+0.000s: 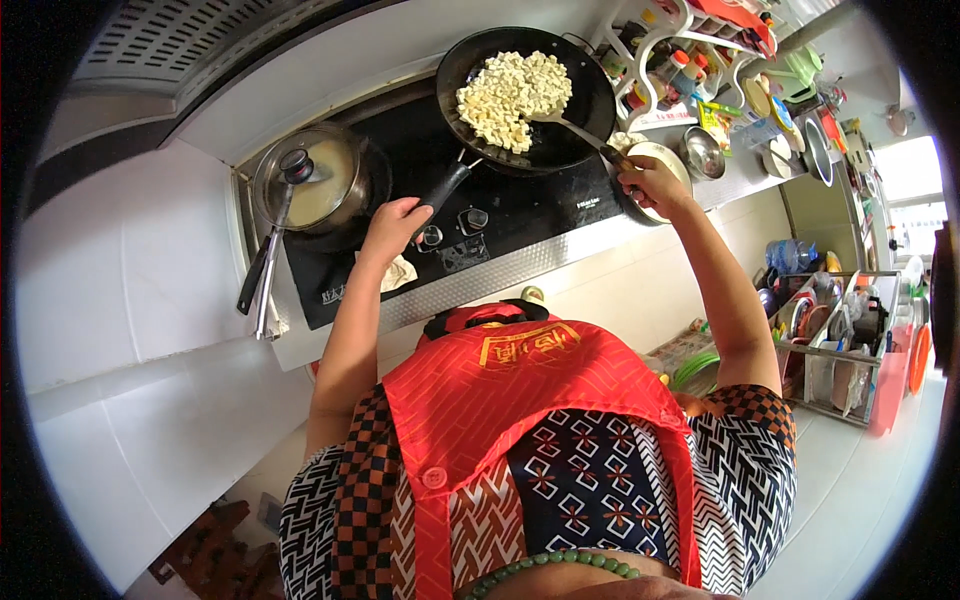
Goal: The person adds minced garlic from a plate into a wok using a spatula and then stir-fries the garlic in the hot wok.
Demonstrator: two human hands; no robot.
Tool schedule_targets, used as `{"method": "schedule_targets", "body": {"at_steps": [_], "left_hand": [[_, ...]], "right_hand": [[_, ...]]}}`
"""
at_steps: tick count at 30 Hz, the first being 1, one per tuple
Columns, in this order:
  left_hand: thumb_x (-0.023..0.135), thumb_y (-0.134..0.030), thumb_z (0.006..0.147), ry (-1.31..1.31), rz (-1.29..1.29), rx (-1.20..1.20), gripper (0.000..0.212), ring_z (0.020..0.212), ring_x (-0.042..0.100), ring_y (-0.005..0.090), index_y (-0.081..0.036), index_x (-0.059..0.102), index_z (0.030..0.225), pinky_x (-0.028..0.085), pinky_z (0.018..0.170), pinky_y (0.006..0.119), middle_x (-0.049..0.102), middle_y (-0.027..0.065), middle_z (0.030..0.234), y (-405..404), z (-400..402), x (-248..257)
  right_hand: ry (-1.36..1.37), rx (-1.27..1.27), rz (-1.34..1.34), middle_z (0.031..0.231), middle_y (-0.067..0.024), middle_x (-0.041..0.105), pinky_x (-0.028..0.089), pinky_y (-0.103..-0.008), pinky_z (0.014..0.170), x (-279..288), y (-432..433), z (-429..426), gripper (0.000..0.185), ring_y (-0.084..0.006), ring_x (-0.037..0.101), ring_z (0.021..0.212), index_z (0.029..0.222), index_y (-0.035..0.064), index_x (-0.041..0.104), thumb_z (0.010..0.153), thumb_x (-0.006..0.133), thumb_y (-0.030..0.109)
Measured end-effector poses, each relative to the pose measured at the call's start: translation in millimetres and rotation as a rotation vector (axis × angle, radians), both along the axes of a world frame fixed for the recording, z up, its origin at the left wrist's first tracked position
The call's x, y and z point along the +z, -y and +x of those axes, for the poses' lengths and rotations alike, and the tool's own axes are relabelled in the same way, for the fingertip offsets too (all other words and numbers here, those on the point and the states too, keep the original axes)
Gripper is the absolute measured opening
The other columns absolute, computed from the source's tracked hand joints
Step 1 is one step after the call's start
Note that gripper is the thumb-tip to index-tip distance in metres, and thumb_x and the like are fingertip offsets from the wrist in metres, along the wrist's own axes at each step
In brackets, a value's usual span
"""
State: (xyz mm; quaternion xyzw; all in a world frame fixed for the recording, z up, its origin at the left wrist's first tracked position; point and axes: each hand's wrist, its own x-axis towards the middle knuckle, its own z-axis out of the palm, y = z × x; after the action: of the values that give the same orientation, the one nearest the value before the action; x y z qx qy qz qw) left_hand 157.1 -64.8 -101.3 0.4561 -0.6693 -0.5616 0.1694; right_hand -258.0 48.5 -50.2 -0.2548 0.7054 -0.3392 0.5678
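Observation:
My left hand (pixel 395 231) grips the black handle (pixel 444 190) of a wok (pixel 592 90) on the stove. Small pale cubes, possibly tofu (pixel 514 94), are heaped in the wok's far left part. My right hand (pixel 655 186) holds a spatula (pixel 581 133) by its dark handle, and the blade meets the near right edge of the heap. Under and behind that hand lies a pale round dish (pixel 671 161) at the right end of the stove.
On the left burner stands a lidded pot (pixel 319 176) with pale contents. A cloth (pixel 399 273) lies by the knobs (pixel 472 220). Right of the wok are a steel bowl (pixel 703 152) and a white rack (pixel 660 56) of bottles. A wire cart (pixel 832 352) stands at lower right.

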Motion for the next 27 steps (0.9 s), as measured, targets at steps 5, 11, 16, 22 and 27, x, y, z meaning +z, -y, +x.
{"method": "schedule_targets", "body": {"at_steps": [5,11,16,22,27], "left_hand": [[0.056,-0.023,0.083,-0.105,0.075,0.016,0.024,0.050,0.051,0.0086,0.001,0.060,0.081,0.040,0.051,0.025,0.053,0.0013,0.057,10,21,-9],[0.056,-0.021,0.084,-0.127,0.122,0.022,0.022,0.051,0.049,0.0072,0.001,0.060,0.083,0.039,0.051,0.024,0.052,-0.0007,0.060,14,24,-12],[0.056,-0.020,0.083,-0.125,0.140,0.037,0.022,0.051,0.049,0.0070,0.001,0.060,0.084,0.039,0.051,0.023,0.052,-0.0012,0.061,16,30,-16],[0.057,-0.021,0.083,-0.115,0.133,0.045,0.023,0.051,0.049,0.0071,0.001,0.061,0.086,0.039,0.051,0.023,0.052,-0.0012,0.061,13,24,-10],[0.057,-0.022,0.083,-0.089,0.107,0.041,0.024,0.052,0.049,0.0072,0.001,0.061,0.087,0.038,0.051,0.024,0.053,-0.0007,0.061,12,22,-8]], "right_hand": [[-0.048,-0.095,-0.108,0.064,-0.0037,0.049,0.028,-0.0219,0.035,13,-17,26,0.053,-0.0083,0.038,0.043,0.128,0.0038,0.042,0.077,0.056,-0.002],[-0.408,-0.062,-0.295,0.063,-0.0012,0.048,0.028,-0.0217,0.039,6,-36,26,0.047,-0.0069,0.040,0.045,0.121,0.0032,0.049,0.075,0.058,0.000],[-1.479,0.241,-0.420,0.077,-0.0075,0.061,0.048,-0.0363,0.061,31,-50,50,0.044,-0.0254,0.061,0.069,0.120,0.0183,0.053,0.077,0.054,0.006],[-1.563,0.358,-0.258,0.089,-0.0065,0.060,0.048,-0.0383,0.062,49,-63,64,0.045,-0.0285,0.061,0.076,0.120,0.0249,0.053,0.079,0.051,0.006],[-1.442,0.208,-0.305,0.094,-0.0085,0.061,0.049,-0.0351,0.067,54,-63,56,0.045,-0.0287,0.061,0.080,0.120,0.0206,0.053,0.077,0.057,0.007]]}}
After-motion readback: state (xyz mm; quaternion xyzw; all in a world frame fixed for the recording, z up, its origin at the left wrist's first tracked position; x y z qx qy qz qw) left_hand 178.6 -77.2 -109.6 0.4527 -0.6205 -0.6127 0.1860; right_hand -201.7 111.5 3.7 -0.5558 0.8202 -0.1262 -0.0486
